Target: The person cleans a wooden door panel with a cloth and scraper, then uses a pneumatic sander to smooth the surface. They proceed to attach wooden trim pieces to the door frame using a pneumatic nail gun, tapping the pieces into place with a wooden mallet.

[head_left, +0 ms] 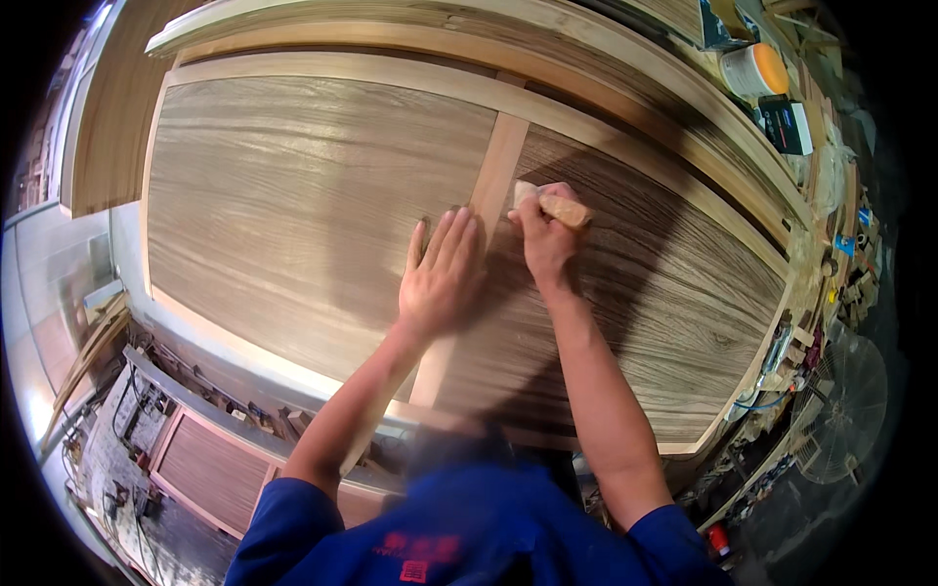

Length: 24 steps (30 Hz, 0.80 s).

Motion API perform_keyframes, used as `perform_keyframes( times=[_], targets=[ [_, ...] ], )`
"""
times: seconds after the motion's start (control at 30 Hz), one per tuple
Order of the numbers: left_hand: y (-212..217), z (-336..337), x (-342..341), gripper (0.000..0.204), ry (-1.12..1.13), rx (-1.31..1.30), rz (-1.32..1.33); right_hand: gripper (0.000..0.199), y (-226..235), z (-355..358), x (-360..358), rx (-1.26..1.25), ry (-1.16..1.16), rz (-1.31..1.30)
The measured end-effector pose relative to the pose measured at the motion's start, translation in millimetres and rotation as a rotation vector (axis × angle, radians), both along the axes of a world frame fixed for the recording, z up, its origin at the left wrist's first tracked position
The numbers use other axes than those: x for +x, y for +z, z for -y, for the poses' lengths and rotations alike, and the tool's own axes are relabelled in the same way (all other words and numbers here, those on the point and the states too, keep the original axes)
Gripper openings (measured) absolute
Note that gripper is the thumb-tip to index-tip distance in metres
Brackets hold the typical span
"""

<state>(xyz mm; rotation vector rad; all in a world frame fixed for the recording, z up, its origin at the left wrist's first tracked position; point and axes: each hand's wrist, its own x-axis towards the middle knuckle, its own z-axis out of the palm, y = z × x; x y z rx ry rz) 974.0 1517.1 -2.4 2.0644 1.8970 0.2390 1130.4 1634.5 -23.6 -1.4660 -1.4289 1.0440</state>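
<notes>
A large wooden door panel [293,195] with grained veneer and a pale frame lies flat in front of me. A pale wooden strip [496,171] runs across its middle. My left hand [442,272] rests flat on the panel with fingers spread, right beside the strip. My right hand [545,234] grips a small wooden block [559,206], pressed against the veneer just right of the strip. The two hands are close together, almost touching.
More wooden panels [117,117] lean beyond the door at the top left. A round tin with an orange lid [757,68] and a dark box [787,122] sit at the upper right. A fan [840,405] stands at the lower right. Tools clutter a bench [195,391] at the lower left.
</notes>
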Motion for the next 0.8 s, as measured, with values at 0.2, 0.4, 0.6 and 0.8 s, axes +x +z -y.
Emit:
perform_keyframes(
  times=[0.2, 0.4, 0.6, 0.8],
  targets=[
    [-9, 3, -3, 0.080, 0.006, 0.006, 0.012, 0.020, 23, -2, -17, 0.256, 0.100, 0.295],
    [-9, -2, 0, 0.082, -0.017, -0.012, -0.001, 0.012, 19, 9, -7, 0.039, 0.051, 0.133],
    [-13, 2, -4, 0.073, -0.011, 0.013, 0.046, 0.015, 83, -58, 23, 0.294, 0.232, 0.359],
    [-10, -3, -2, 0.056, -0.128, 0.113, -0.023, 0.012, 92, -142, 63, 0.087, 0.581, 0.484]
  ],
)
